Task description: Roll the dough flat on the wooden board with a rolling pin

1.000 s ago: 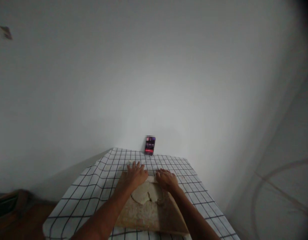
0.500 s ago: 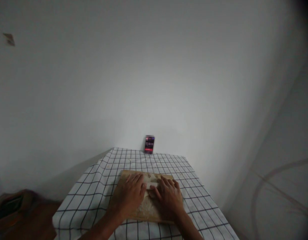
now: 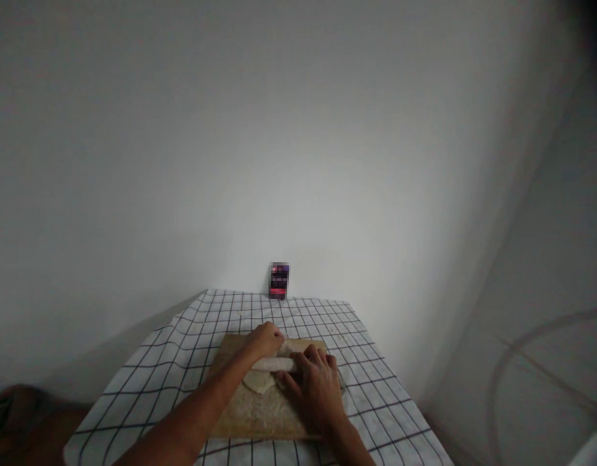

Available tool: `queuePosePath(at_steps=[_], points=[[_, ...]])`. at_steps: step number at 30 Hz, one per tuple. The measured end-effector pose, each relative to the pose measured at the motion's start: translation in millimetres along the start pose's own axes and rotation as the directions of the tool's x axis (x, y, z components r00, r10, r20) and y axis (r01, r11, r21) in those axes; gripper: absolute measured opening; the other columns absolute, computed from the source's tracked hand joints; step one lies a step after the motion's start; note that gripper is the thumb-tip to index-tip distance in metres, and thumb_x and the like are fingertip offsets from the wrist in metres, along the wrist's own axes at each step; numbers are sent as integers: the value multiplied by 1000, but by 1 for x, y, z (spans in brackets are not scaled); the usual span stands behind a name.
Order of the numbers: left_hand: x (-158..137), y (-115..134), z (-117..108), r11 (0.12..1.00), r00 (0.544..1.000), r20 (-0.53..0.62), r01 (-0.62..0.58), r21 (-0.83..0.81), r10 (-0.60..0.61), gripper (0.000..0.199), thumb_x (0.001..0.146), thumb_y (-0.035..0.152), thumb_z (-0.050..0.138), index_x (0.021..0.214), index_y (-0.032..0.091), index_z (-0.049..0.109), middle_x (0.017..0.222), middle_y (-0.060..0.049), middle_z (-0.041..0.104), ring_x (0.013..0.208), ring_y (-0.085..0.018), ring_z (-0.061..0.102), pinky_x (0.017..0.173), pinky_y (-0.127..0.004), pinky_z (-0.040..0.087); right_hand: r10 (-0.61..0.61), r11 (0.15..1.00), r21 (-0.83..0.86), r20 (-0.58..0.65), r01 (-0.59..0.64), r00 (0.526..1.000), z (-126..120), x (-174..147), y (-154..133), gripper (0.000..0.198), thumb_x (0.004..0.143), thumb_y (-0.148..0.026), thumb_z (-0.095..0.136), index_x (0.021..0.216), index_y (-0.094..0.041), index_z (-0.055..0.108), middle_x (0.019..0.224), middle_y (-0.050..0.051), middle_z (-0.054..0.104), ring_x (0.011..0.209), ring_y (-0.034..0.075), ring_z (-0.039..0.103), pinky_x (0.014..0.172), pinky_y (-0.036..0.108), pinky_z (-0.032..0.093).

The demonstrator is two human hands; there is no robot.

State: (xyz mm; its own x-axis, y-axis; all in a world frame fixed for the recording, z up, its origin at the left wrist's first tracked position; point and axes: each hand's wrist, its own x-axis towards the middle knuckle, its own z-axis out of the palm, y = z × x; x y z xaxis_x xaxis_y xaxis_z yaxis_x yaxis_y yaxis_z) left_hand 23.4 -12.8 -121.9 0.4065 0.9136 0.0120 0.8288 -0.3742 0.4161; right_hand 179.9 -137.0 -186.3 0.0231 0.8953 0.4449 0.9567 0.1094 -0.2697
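A pale, flattened piece of dough (image 3: 259,382) lies on a floured wooden board (image 3: 249,419). Across its far part rests a light-coloured rolling pin (image 3: 275,365). My right hand (image 3: 318,382) covers the pin's right end, fingers bent over it. Reaching past the pin's left end, my left hand (image 3: 266,338) is closed near the far side of the board, fingertips pressed together. A pale patch lies just below those fingertips; whether they pinch dough or flour is too small to tell.
A white cloth with dark grid lines (image 3: 157,362) covers the table. A small dark upright object (image 3: 279,281), blurred out, leans on the wall (image 3: 298,162) at the table's far edge. Brownish things (image 3: 31,421) stand low on the left.
My left hand has left the rolling pin, moved beyond it and closed. My right hand stays on the pin's right end. More of the pin and the dough now shows. The view has shifted slightly right.
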Motion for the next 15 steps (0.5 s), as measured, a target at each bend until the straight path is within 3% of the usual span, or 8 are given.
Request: queuePosePath(at_steps=[9, 15], points=[[-2, 1, 3, 999, 998, -50, 25, -28, -27, 24, 106, 28, 70, 96, 20, 90, 109, -13, 93, 112, -30, 86, 90, -36, 60, -9, 999, 34, -19, 10, 1000, -3, -1, -2, 30, 110, -57, 75, 125, -33, 84, 126, 10, 78, 120, 33, 69, 111, 51, 47], [-5, -1, 3, 998, 998, -46, 38, -46, -40, 20, 104, 26, 69, 97, 22, 87, 111, -7, 93, 111, -25, 85, 92, -31, 60, 3, 1000, 12, 4, -3, 1000, -8, -1, -5, 31, 107, -59, 79, 124, -33, 85, 127, 10, 79, 120, 34, 69, 112, 52, 47]])
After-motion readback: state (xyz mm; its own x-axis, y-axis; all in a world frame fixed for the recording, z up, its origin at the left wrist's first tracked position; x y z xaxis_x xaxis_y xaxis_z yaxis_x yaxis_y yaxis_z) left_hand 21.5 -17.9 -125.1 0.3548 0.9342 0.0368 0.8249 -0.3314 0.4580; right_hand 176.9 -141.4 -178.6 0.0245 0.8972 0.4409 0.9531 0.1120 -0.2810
